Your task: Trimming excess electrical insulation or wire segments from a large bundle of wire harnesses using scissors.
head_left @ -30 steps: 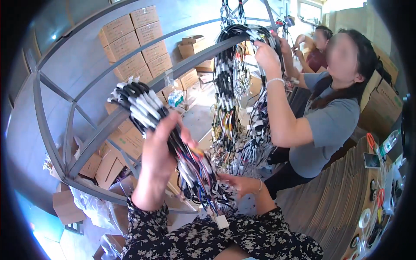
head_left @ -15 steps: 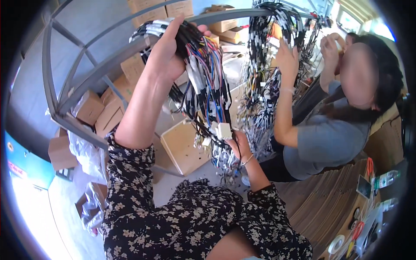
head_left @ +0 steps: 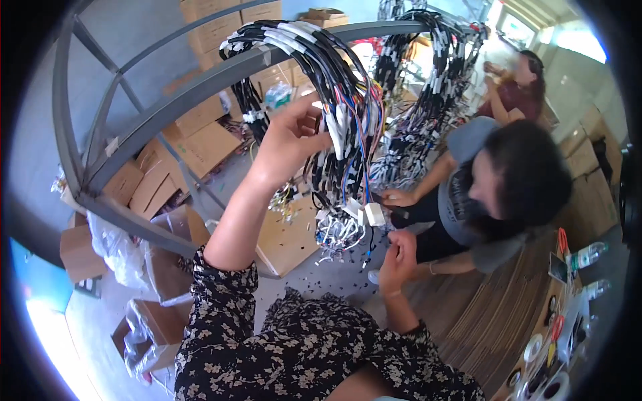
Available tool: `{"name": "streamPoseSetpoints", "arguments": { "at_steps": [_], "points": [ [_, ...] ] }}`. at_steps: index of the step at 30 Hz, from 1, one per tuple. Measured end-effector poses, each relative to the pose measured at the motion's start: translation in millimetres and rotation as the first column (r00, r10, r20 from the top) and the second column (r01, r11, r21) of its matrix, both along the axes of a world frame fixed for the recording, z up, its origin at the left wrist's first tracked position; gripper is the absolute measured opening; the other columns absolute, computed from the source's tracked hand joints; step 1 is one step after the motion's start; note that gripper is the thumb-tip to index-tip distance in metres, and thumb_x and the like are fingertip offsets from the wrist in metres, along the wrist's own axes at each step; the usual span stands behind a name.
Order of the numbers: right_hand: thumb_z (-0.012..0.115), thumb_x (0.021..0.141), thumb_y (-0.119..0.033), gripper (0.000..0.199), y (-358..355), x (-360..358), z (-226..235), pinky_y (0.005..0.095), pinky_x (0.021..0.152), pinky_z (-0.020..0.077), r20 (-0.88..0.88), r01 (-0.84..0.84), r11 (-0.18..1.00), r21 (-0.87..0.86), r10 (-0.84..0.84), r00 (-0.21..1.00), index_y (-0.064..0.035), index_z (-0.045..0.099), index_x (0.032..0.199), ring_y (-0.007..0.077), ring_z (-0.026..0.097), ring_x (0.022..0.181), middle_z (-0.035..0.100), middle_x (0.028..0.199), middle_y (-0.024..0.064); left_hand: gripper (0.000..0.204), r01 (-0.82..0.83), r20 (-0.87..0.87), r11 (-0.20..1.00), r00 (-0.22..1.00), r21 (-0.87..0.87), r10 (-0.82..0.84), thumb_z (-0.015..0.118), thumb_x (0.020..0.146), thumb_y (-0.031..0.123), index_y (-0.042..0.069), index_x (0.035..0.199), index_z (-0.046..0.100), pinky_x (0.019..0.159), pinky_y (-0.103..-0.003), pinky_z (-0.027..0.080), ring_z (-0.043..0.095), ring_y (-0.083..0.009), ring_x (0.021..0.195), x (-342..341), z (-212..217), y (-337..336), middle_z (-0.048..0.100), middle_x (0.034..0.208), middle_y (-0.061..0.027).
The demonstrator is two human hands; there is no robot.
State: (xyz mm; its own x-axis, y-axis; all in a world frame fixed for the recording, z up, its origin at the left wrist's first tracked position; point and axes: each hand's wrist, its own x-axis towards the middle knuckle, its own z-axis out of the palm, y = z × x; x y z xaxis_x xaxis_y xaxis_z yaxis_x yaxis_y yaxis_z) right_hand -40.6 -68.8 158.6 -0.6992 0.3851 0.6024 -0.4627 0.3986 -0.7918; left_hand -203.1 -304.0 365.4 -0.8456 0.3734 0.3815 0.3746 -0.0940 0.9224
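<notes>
L hand point(head_left: 289, 144) grips wire harness point(head_left: 338, 120) over rack bar point(head_left: 200, 83) — R hand point(head_left: 399, 252) near ends.

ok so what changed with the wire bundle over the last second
The left hand lifted the wire bundle from below the grey rack bar and draped it over the bar; it now grips the hanging strands. The right hand let go of the bundle's lower end and sits just below the dangling connectors. The other bundles stayed hanging.
</notes>
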Motion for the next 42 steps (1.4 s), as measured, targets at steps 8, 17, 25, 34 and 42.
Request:
{"name": "streamPoseSetpoints", "arguments": {
  "at_steps": [8, 17, 25, 34, 42],
  "points": [
    [0.067, 0.080, -0.003, 0.050, -104.9, -15.8, 186.7, 0.0424, 0.096, 0.0405, -0.294, 0.327, 0.756, 0.567, -0.185, 0.938, -0.0018, 0.062, 0.129, 0.0323, 0.056, 0.108, 0.064, 0.121, 0.0144, 0.033, -0.305, -0.297, 0.952, 0.913, -0.042, 0.279, 0.075, 0.076, 0.004, -0.001, 0.105, 0.059, 0.086, -0.031, 0.048, 0.062, -0.0176, 0.095, 20.2, 4.6, 18.0, 0.063, 0.096, -0.0101],
    [0.066, 0.090, -0.004, 0.030, -90.9, -39.7, 187.2, 0.0386, 0.075, 0.0448, -0.173, 0.311, 0.840, 0.446, -0.260, 0.950, -0.0042, 0.067, 0.120, 0.0278, 0.058, 0.077, 0.067, 0.093, 0.0108, 0.028, 0.228, 0.083, 0.933, 0.962, 0.280, -0.260, 0.066, 0.088, -0.005, -0.006, 0.116, 0.068, 0.082, -0.027, 0.054, 0.069, -0.0149, 0.087, 33.7, 17.6, -44.4, 0.073, 0.097, -0.0113],
    [0.065, 0.076, -0.011, 0.039, -114.9, -30.1, 153.2, 0.0473, 0.103, 0.0430, -0.371, 0.483, 0.760, 0.435, -0.338, 0.865, -0.0042, 0.070, 0.115, 0.0307, 0.052, 0.120, 0.061, 0.119, 0.0141, 0.031, 0.083, -0.042, 0.963, 0.996, 0.258, -0.074, 0.063, 0.094, 0.010, -0.002, 0.123, 0.063, 0.095, -0.034, 0.047, 0.059, -0.0178, 0.103, 18.3, -37.3, -35.7, 0.060, 0.123, -0.0079],
    [0.061, 0.077, 0.007, 0.042, -54.8, 237.5, 64.2, 0.0388, 0.093, 0.0505, 0.049, 0.618, 0.724, 0.306, -0.660, 0.749, -0.0070, 0.067, 0.116, 0.0306, 0.061, 0.108, 0.062, 0.116, 0.0122, 0.035, -0.127, -0.104, 0.975, 0.984, 0.183, 0.148, 0.044, 0.107, 0.027, -0.003, 0.113, 0.061, 0.064, -0.027, 0.045, 0.049, -0.0157, 0.068, -87.5, -66.5, -21.0, 0.059, 0.089, -0.0062],
    [0.063, 0.079, 0.004, 0.032, -36.8, 436.3, -2.0, 0.0452, 0.098, 0.0451, 0.275, 0.918, -0.097, 0.383, -0.937, -0.214, -0.0044, 0.067, 0.109, 0.0355, 0.057, 0.109, 0.062, 0.116, 0.0158, 0.036, -0.023, -0.227, 0.996, 0.974, -0.084, 0.003, 0.052, 0.104, 0.025, -0.001, 0.129, 0.052, 0.074, -0.034, 0.047, 0.053, -0.0226, 0.086, -20.3, -57.0, 116.8, 0.057, 0.109, -0.0125]
  ]
}}
